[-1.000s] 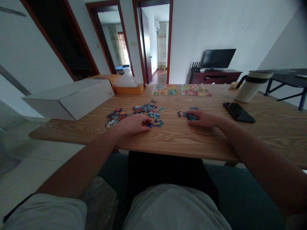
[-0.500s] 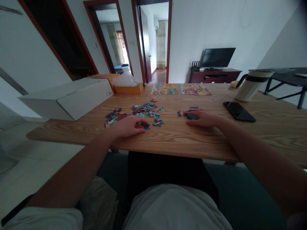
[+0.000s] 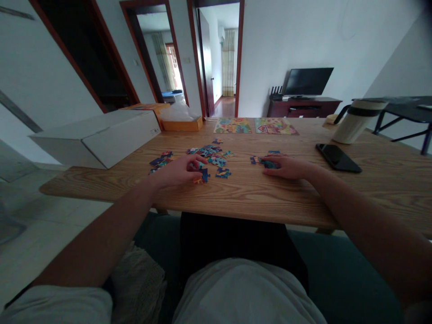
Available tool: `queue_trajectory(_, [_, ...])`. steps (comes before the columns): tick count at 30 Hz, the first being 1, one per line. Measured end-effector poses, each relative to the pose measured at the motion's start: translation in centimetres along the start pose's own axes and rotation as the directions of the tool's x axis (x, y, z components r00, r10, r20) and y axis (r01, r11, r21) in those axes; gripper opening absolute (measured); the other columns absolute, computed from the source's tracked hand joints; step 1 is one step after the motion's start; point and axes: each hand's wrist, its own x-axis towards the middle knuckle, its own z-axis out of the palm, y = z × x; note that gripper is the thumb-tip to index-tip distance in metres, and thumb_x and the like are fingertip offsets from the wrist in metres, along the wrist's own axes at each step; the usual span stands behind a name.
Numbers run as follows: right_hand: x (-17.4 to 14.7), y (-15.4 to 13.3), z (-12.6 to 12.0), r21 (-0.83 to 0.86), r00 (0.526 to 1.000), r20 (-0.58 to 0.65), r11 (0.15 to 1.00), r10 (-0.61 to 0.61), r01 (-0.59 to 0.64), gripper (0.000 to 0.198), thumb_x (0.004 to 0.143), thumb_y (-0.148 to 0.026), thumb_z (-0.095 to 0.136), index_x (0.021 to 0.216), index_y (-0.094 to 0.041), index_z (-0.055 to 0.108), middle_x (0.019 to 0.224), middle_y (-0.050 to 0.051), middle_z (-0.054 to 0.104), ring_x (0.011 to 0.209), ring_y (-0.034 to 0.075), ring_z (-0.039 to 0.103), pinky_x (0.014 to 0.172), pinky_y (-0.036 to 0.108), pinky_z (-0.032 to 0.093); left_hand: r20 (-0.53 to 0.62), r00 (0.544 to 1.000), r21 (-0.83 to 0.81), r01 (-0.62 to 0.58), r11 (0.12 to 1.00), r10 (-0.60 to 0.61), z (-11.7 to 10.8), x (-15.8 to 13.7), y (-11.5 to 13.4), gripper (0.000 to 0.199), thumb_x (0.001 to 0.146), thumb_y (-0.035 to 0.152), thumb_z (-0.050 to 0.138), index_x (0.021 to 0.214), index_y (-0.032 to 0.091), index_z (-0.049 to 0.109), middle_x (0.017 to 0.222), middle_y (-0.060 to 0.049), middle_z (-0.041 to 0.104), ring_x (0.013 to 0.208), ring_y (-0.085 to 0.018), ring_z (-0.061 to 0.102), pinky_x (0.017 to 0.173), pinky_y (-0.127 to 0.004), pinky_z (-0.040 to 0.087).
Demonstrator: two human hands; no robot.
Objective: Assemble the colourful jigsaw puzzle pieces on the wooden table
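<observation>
My left hand [image 3: 180,170] is over the near left part of a heap of jigsaw pieces [image 3: 207,150]. Its fingers are curved, with a gap between thumb and forefinger, and I see nothing gripped. Right by its thumb lies a blue and orange jigsaw piece [image 3: 205,175]; a second loose piece [image 3: 223,173] is a little to the right. My right hand [image 3: 285,166] rests on the table, fingers stretched over a small group of pieces [image 3: 256,159], partly covering them. Some pieces left of the heap are hidden behind my left hand and wrist.
Two colourful picture sheets [image 3: 232,125] lie at the table's far edge. A long white box [image 3: 111,135] and an orange tray [image 3: 182,124] with clear plastic stand at the left. To the right are a black phone [image 3: 338,158] and a cream tumbler [image 3: 357,121].
My left hand has moved slightly up and away from the blue and orange piece, which now shows more fully on the table. My right hand stays in nearly the same place.
</observation>
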Motion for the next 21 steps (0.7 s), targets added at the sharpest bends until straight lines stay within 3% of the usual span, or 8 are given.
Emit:
queue_trajectory(5, [0.1,0.1,0.1,0.005,1.0,0.01,1.0,-0.001,0.001,0.072,0.09,-0.07,0.051,0.148,-0.027,0.056,0.148,0.01,0.059,0.135,0.036,0.053,0.117,0.052,0.037,-0.011,1.0,-0.272,-0.004,0.962,0.001,0.0,0.2,-0.5,0.052,0.077,0.05,0.076,0.117,0.019,0.064,0.099,-0.006,0.071,0.09,-0.023,0.07,0.081,-0.038,0.057])
queue_trajectory(12, [0.0,-0.4,-0.1,-0.001,0.999,0.028,0.999,0.038,-0.038,0.074,0.091,-0.07,0.052,0.148,-0.023,0.055,0.151,0.013,0.055,0.139,0.035,0.05,0.119,0.051,0.034,-0.058,0.998,-0.378,-0.001,0.926,-0.023,0.0,-0.2,-0.6,0.05,0.075,0.047,0.081,0.113,0.019,0.066,0.098,-0.006,0.072,0.091,-0.023,0.071,0.079,-0.038,0.059])
queue_trajectory(18, [0.0,-0.5,-0.3,0.019,0.999,0.031,0.999,0.036,-0.037,0.074,0.091,-0.068,0.053,0.148,-0.022,0.056,0.15,0.014,0.056,0.139,0.036,0.049,0.118,0.051,0.035,-0.096,0.995,-0.226,0.007,0.974,-0.029,-1.5,-0.2,-1.5,0.048,0.077,0.053,0.077,0.112,0.019,0.069,0.105,-0.008,0.073,0.09,-0.022,0.071,0.075,-0.035,0.059])
queue_trajectory(21, [-0.1,-0.5,-0.3,0.016,0.999,0.032,0.999,0.034,-0.035,0.073,0.09,-0.068,0.053,0.147,-0.022,0.056,0.149,0.014,0.056,0.139,0.037,0.049,0.118,0.051,0.034,-0.183,0.98,-0.126,0.055,0.99,-0.077,-3.3,0.2,-2.5,0.047,0.078,0.055,0.073,0.11,0.019,0.07,0.103,-0.007,0.074,0.089,-0.023,0.071,0.073,-0.033,0.059])
